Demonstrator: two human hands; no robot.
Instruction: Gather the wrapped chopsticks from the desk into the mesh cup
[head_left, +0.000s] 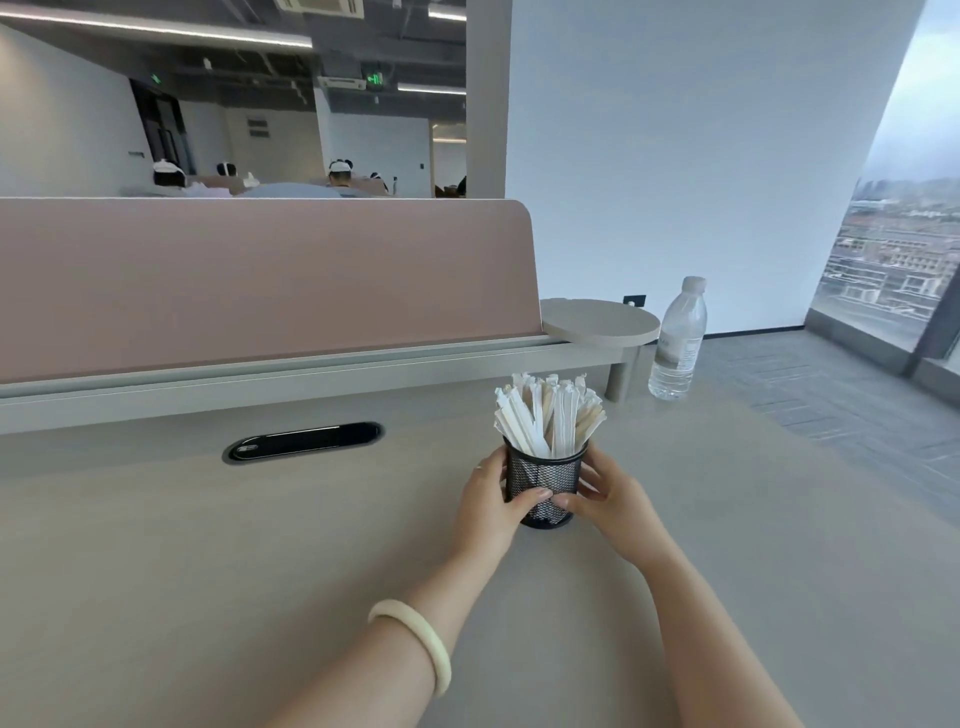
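Here both hands wrap the black mesh cup (544, 480) from either side. The left hand (493, 501) curls around its left wall, thumb laid across the front of the mesh. The right hand (610, 501) closes on the right wall, its thumb meeting the left thumb low on the front. The cup stands upright on the pale tabletop (208, 545), directly between the palms. The wrapped chopsticks (548, 415) stand packed inside it, fanning out above the rim and above both hands. A pale bangle (415, 636) circles the left wrist, nearer the camera than the hands. Beyond the right hand and further to the right stands a clear water bottle (678, 340), well apart from the cup. Beyond the left hand and off to its left lies a dark oval cable slot (304, 440) in the tabletop, before a pink divider panel (260, 280).
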